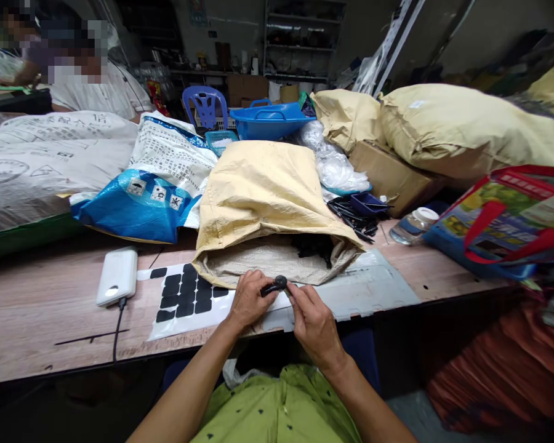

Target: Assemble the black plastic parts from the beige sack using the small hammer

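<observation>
Just in front of the open sack, my left hand point(252, 298) is closed on a small curved black part point(271, 287) with a round, knob-like end. My right hand point(314, 321) pinches at that round end; whether a smaller piece is also between its fingertips cannot be made out. The yellow woven sack point(263, 184) lies with its mouth towards me, and black pieces point(314, 247) show inside. A white sheet with black square stickers point(189, 298) lies left of my hands. Under and right of them is a flat grey plastic sheet point(364, 292).
A white power bank point(117, 277) with a cable stands left. Blue-and-white point(152, 175) and white sacks point(50, 166) lie beyond it. Rightward are loose black pieces point(353, 215), a lidded jar point(414, 226), a carton point(392, 175) and a colourful bag point(512, 215). Another person point(69, 55) is at far left.
</observation>
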`<control>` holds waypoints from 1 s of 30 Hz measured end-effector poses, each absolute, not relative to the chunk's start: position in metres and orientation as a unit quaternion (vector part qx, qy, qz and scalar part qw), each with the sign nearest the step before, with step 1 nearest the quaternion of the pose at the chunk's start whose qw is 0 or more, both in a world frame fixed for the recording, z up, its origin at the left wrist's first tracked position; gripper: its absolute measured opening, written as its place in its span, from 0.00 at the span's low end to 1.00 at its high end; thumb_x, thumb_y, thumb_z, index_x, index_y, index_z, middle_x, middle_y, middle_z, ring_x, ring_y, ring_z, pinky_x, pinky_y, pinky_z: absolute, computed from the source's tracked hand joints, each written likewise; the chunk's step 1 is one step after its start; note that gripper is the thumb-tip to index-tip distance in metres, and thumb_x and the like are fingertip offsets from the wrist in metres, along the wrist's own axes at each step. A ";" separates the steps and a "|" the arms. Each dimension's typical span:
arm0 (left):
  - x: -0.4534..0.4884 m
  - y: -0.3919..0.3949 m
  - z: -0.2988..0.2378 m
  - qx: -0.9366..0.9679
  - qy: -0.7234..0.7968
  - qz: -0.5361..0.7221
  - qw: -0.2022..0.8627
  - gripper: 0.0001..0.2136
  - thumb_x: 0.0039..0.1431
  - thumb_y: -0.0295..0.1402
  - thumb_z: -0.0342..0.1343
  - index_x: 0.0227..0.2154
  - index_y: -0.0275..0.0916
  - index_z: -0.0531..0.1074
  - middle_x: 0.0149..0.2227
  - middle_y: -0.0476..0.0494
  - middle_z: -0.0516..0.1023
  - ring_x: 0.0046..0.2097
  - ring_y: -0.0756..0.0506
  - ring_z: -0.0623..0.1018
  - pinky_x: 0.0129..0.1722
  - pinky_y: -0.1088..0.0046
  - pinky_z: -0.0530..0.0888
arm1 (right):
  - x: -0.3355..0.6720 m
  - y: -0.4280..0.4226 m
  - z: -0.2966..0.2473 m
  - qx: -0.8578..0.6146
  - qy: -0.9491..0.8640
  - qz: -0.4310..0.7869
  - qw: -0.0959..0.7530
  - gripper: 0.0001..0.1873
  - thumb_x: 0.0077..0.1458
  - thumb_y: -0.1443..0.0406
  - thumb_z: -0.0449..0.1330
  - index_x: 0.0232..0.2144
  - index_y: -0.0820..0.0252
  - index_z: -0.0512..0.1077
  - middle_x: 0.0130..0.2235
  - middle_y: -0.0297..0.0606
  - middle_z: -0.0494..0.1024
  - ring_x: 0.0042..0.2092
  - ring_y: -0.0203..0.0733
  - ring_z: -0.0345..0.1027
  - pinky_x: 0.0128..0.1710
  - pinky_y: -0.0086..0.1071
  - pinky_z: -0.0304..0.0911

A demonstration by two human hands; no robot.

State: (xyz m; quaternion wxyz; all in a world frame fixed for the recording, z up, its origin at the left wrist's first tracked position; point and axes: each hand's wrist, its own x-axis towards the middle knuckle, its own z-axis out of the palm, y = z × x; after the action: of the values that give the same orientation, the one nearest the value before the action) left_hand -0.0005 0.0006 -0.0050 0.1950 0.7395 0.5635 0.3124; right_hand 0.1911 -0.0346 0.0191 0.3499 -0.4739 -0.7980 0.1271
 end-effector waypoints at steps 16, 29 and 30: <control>-0.010 0.001 -0.005 0.745 0.534 0.303 0.259 0.11 0.69 0.40 0.53 0.42 0.43 0.78 0.39 0.45 0.77 0.46 0.41 0.72 0.48 0.62 0.64 | 0.216 0.014 0.010 -0.588 -0.770 -0.049 0.243 0.16 0.67 0.69 0.53 0.48 0.58 0.78 0.35 0.41 0.74 0.38 0.45 0.67 0.39 0.34 0.62; -0.010 0.001 -0.006 0.754 0.526 0.297 0.257 0.12 0.70 0.41 0.50 0.44 0.44 0.78 0.40 0.45 0.79 0.46 0.41 0.72 0.49 0.61 0.64 | 0.188 0.003 0.025 -0.493 -0.767 0.219 0.347 0.11 0.60 0.66 0.62 0.45 0.59 0.79 0.36 0.40 0.81 0.38 0.44 0.73 0.42 0.37 0.69; -0.010 0.001 -0.007 0.754 0.528 0.297 0.254 0.12 0.70 0.40 0.51 0.44 0.45 0.78 0.40 0.45 0.79 0.46 0.41 0.72 0.49 0.61 0.64 | 0.186 0.003 0.022 -0.497 -0.762 0.220 0.353 0.10 0.60 0.66 0.62 0.43 0.58 0.79 0.36 0.40 0.81 0.38 0.44 0.74 0.43 0.37 0.69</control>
State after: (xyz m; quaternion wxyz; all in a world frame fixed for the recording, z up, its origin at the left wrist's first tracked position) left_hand -0.0098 0.0008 -0.0069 0.2544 0.7538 0.5283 0.2967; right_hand 0.1858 0.0029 0.0218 0.3530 -0.4972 -0.7615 0.2196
